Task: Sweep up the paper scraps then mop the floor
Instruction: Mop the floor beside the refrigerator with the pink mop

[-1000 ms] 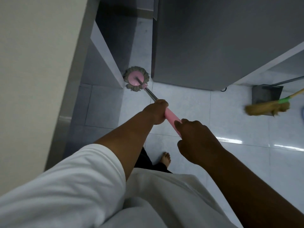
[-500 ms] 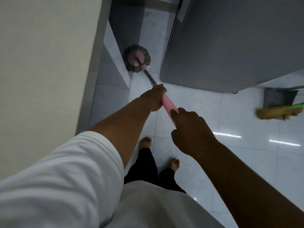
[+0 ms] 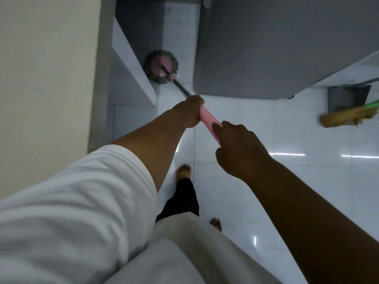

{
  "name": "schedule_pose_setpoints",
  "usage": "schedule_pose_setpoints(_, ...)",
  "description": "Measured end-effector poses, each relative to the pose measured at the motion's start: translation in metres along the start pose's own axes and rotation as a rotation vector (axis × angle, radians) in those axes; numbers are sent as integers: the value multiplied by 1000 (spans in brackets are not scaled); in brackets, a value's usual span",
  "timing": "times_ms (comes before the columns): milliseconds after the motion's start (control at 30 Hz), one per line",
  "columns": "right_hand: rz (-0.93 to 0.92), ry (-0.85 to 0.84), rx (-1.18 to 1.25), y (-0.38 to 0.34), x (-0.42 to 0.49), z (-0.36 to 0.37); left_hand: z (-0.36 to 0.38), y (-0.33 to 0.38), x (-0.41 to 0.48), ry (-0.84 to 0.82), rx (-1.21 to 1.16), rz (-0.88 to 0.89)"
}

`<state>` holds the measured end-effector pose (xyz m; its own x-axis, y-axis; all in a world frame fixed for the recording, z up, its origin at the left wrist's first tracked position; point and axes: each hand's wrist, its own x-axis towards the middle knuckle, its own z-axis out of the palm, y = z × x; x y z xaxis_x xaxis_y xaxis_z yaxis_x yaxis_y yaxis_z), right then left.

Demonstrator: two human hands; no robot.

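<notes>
Glossy white floor tiles (image 3: 287, 191) with thin grey grout lines fill the room, and streaks of ceiling light reflect off them on the right. A cream wall (image 3: 45, 68) with a grey edge runs down the left side. Beyond it a low pale ledge (image 3: 131, 64) slants away into a dim, narrow gap. The other side of that gap is closed by a large grey cabinet-like unit (image 3: 276, 44) standing on the tiles; what it is cannot be told.

The mop head (image 3: 161, 67), a pink disc ringed with grey fringe, lies flat on the floor in the mouth of that gap, just beside the ledge. Its dark metal shaft (image 3: 181, 88) slants back toward the person and meets a pink handle sleeve (image 3: 208, 117).

The left hand (image 3: 189, 111) grips the handle where the shaft meets the pink sleeve, fingers wrapped round it. The right hand (image 3: 238, 148) holds the pink sleeve nearer the body, fingers curled over it and seen from the back.

At the right edge a grey dustpan (image 3: 346, 97) stands by the unit's corner. A straw broom (image 3: 346, 117) with a green collar lies across in front of it, blurred.

Below the arms, two bare feet (image 3: 184, 171) stand on the tiles under black trouser legs (image 3: 182, 201), and a white sleeve (image 3: 71, 201) covers the left upper arm.
</notes>
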<state>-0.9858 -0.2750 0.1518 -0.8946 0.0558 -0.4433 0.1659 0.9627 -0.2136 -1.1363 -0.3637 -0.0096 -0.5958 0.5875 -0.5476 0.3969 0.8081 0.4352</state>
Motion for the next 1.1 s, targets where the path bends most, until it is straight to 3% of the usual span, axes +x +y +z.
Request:
schedule_pose_setpoints(633, -23, 34, -117, 62, -318, 87, 200, 153, -200, -53, -11, 170)
schedule_pose_setpoints(867, -155, -5, -172, 59, -344, 108, 233, 137, -241, 11, -86, 140)
schedule_pose_setpoints(1100, -279, -42, -192, 32, -305, 99, 219, 87, -249, 106, -183, 32)
